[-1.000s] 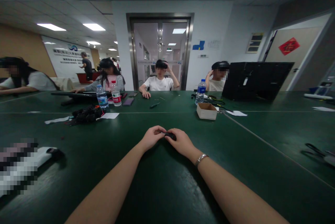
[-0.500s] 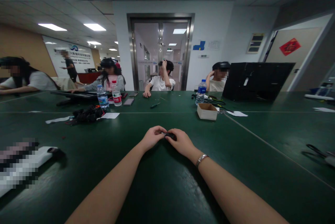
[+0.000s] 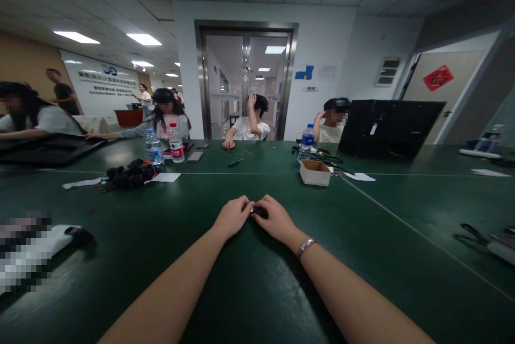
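Head view: left hand (image 3: pixel 232 218) and right hand (image 3: pixel 276 219) both pinch a small dark object (image 3: pixel 258 211), an open box (image 3: pixel 315 177) beyond the right.

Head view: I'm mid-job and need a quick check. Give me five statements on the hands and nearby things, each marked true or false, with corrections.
1. The right hand holds a small dark object. True.
2. The left hand is far from that object. False: its fingertips are at the object's left end.
3. The open box stands on the table, beyond both hands. True.
4. The bracelet is on the left wrist. False: it is on the right wrist.
5. The red-capped bottle lies on its side. False: it stands upright.
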Demonstrator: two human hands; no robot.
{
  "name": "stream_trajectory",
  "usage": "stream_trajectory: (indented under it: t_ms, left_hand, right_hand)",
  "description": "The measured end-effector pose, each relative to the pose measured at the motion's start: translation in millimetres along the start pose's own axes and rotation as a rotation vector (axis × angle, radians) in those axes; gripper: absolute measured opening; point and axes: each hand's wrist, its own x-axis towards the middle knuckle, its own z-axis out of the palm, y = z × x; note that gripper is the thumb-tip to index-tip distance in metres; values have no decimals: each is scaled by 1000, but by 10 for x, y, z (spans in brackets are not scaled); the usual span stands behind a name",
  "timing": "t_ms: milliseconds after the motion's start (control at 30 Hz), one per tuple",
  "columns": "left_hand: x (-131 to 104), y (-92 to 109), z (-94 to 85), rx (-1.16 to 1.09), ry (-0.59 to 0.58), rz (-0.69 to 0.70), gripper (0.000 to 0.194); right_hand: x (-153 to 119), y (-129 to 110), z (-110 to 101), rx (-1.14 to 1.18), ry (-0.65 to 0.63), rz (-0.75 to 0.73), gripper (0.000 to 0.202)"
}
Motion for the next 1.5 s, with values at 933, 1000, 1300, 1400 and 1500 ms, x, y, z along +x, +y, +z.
stream_trajectory:
  t_ms: [933,1000,1300,1400,1500]
  left_hand:
    - [64,-98,20,-237,-8,27,20]
    - [55,-80,8,-240,-25,22,20]
    - [14,-2,-21,-269,-34,48,18]
    - [13,-11,-18,-250,-26,80,17]
    - [16,-26,-16,-237,-32,81,18]
  right_hand:
    - [17,5,10,11,17,16,14]
    - [18,11,15,23,20,15,15]
    - [10,19,20,100,19,17,18]
    - [6,19,16,97,19,18,20]
    - [4,17,13,92,21,11,20]
